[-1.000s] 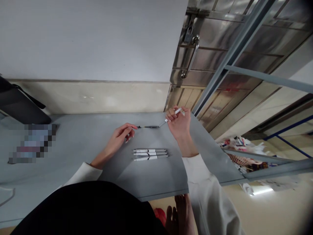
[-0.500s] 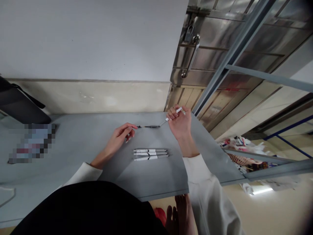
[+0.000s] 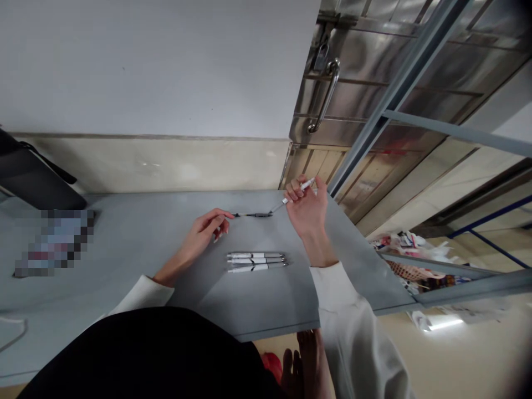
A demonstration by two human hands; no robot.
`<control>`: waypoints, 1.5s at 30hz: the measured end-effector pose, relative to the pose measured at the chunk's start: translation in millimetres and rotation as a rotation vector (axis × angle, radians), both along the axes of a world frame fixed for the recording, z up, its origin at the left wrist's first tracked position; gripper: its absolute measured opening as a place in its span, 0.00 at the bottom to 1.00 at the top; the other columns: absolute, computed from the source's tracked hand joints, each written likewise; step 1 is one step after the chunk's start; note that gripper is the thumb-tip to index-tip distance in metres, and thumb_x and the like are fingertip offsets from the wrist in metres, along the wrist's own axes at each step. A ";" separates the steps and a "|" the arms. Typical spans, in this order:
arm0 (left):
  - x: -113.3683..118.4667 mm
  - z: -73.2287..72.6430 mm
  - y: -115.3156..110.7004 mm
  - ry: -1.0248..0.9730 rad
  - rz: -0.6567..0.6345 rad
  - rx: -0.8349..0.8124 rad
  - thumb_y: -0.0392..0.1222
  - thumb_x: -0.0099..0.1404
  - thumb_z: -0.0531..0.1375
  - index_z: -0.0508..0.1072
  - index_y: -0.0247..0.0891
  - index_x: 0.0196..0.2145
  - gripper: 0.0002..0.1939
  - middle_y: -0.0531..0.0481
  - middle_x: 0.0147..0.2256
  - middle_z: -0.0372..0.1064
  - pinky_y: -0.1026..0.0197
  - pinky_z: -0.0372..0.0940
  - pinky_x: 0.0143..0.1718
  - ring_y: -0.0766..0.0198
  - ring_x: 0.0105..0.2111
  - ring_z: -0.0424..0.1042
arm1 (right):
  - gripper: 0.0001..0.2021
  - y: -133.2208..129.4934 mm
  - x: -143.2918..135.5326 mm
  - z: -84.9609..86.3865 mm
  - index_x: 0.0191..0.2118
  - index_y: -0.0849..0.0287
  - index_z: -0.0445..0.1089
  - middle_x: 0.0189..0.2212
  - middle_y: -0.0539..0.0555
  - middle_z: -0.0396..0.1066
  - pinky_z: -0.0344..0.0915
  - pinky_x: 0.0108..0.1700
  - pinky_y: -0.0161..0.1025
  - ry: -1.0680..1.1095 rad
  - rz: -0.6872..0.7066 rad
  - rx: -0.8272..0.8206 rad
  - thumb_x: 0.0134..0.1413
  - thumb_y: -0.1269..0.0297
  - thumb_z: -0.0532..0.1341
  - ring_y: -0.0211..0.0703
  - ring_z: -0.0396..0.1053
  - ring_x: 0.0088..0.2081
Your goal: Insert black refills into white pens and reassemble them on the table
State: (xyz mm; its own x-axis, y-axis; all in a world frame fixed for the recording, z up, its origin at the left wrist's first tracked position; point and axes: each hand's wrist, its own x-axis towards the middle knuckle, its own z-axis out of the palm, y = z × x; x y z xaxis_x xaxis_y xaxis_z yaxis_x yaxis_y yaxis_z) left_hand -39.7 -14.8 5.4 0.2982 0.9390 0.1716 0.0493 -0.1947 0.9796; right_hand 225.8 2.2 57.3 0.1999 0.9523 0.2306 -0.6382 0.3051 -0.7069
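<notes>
A slim dark pen [image 3: 257, 215] runs sideways above the grey table. At its left end are the fingertips of my left hand [image 3: 208, 227], with the index finger reaching out and the other fingers curled. My right hand [image 3: 308, 213] has its palm turned up and its fingers closed around a white pen [image 3: 306, 184], which slants down to the left. The thin lower end of that white pen meets or nearly meets the dark pen's right end; I cannot tell if they touch. Nearer to me, several white-and-silver pens [image 3: 255, 262] lie side by side in a row.
The grey table [image 3: 137, 233] meets a wall at its far edge. A black cylindrical case [image 3: 39, 174] and a blurred flat item [image 3: 56, 244] are at the left. A metal frame post [image 3: 378, 127] rises at the right, beside bagged goods [image 3: 415, 249].
My right hand has shifted very slightly to the right and turned a little with the white pen. My left hand and the row of pens have stayed put.
</notes>
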 end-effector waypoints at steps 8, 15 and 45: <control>0.0 -2.2 0.6 -0.013 -0.003 0.002 0.50 0.73 0.59 0.78 0.40 0.43 0.13 0.52 0.29 0.68 0.62 0.59 0.27 0.65 0.27 0.64 | 0.07 8.2 -7.6 -12.9 0.39 0.51 0.68 0.29 0.49 0.61 0.66 0.36 0.39 -0.373 -0.057 0.115 0.66 0.56 0.60 0.42 0.63 0.31; -0.6 -5.8 3.8 -0.011 -0.011 0.038 0.51 0.72 0.62 0.75 0.42 0.50 0.14 0.49 0.38 0.73 0.64 0.64 0.28 0.62 0.34 0.69 | 0.09 -1.1 -15.3 -22.9 0.45 0.52 0.69 0.37 0.51 0.77 0.67 0.40 0.41 -0.995 0.159 0.180 0.69 0.52 0.60 0.40 0.69 0.32; -4.9 -0.4 0.5 0.335 -0.136 0.092 0.51 0.68 0.66 0.80 0.42 0.38 0.10 0.49 0.37 0.80 0.58 0.65 0.36 0.58 0.36 0.75 | 0.11 -31.7 31.4 -31.9 0.41 0.51 0.81 0.38 0.54 0.80 0.69 0.46 0.47 -1.323 0.386 0.016 0.65 0.52 0.65 0.49 0.76 0.41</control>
